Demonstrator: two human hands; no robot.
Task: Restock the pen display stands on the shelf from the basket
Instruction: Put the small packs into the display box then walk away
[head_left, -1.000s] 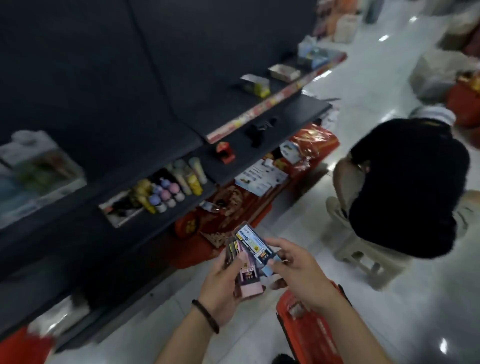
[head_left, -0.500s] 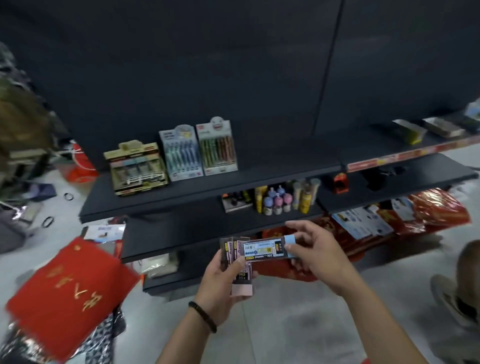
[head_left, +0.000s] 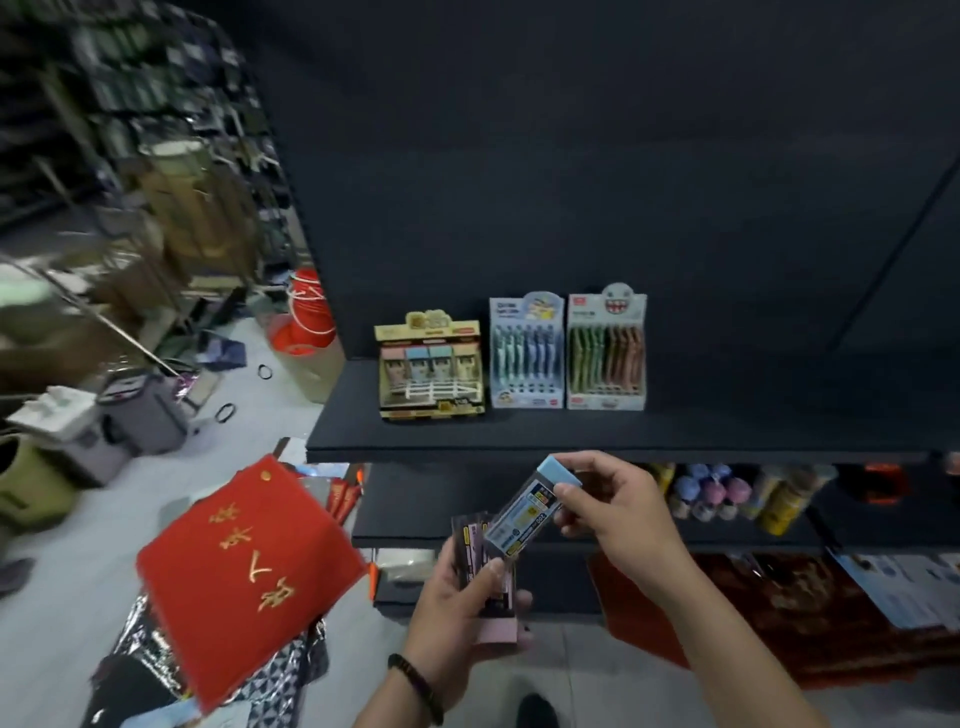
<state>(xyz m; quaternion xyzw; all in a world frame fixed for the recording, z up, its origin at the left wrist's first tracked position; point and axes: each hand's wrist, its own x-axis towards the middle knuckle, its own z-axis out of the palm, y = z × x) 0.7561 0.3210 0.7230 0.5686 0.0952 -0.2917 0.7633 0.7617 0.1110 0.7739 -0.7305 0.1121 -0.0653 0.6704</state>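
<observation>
The left hand (head_left: 457, 605) at 6 o'clock grips a small stack of packs (head_left: 469, 535), its thumb laid across their front and a pink pack (head_left: 497, 631) lowest. At its 1 o'clock the right hand (head_left: 623, 512) pinches a blue-capped pack (head_left: 519, 519) by the upper end between thumb and fingers. That pack's lower end overlaps the stack.

Toward 12 o'clock the shelf (head_left: 571, 439) bears three stands in a row. The yellow stand (head_left: 431, 364) has the blue stand (head_left: 527, 353) at its 3 o'clock, and the green stand (head_left: 606, 353) is next on that side. A red cloth (head_left: 244, 566) lies at 8 o'clock. Bottles (head_left: 727, 493) stand on the lower shelf at 3 o'clock.
</observation>
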